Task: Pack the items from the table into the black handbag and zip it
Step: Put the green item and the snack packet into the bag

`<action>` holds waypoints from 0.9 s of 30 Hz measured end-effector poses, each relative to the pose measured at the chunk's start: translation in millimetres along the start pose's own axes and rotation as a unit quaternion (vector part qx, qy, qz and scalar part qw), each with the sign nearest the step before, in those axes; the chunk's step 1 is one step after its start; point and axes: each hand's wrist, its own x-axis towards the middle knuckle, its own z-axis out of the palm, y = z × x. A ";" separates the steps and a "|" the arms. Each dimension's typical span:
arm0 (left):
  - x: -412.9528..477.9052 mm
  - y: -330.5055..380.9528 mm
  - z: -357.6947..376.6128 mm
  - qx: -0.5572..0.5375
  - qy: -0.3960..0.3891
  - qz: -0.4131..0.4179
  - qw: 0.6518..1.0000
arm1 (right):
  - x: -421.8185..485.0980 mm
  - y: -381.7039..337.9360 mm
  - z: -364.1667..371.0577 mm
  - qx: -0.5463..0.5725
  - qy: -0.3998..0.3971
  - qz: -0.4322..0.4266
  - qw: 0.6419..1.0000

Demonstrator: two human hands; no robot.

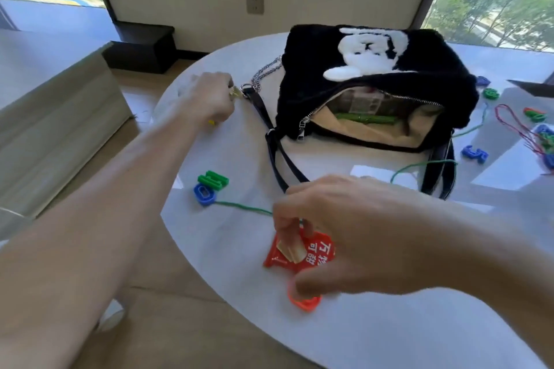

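The black furry handbag (302, 93) with a white pattern lies on the white round table (239, 249), its zip open and a green item (365, 119) visible inside. My right hand (344, 234) pinches a red snack packet (302, 252) near the table's front edge, over an orange ring (304, 302). My left hand (209, 99) is curled round a small yellowish object (235, 94) beside the bag's chain strap (263, 73). What that object is cannot be made out.
Green and blue plastic pieces (209, 186) with a green cord (245, 207) lie at the table's left. More coloured pieces (475, 153) and red cord (515, 126) lie to the right of the bag. A grey sofa (60, 135) stands to the left.
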 end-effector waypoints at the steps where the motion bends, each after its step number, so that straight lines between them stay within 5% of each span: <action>1: -0.1 -1.5 1.7 -0.006 0.009 -0.001 1.000 | 0.6 -3.2 6.6 -0.022 -0.004 -0.003 1.000; 13: 3.6 0.6 -20.2 -0.028 0.096 -0.047 0.994 | 14.5 -2.5 21.5 -0.097 0.069 0.065 0.991; 17: -3.7 13.5 -42.3 -0.186 0.088 -0.030 0.978 | 12.7 2.0 16.8 -0.046 0.092 0.058 0.993; 20: -12.4 30.8 -57.8 -0.317 0.079 0.004 0.945 | 6.1 17.8 -4.3 0.040 0.185 0.085 0.978; 23: -26.8 54.8 -75.2 -0.447 0.001 0.065 0.892 | 0.5 46.2 -26.0 0.136 0.343 0.117 0.922; 27: -55.9 95.9 -84.7 -0.585 -0.144 0.159 0.782 | -2.4 73.8 -38.7 0.300 0.536 0.090 0.784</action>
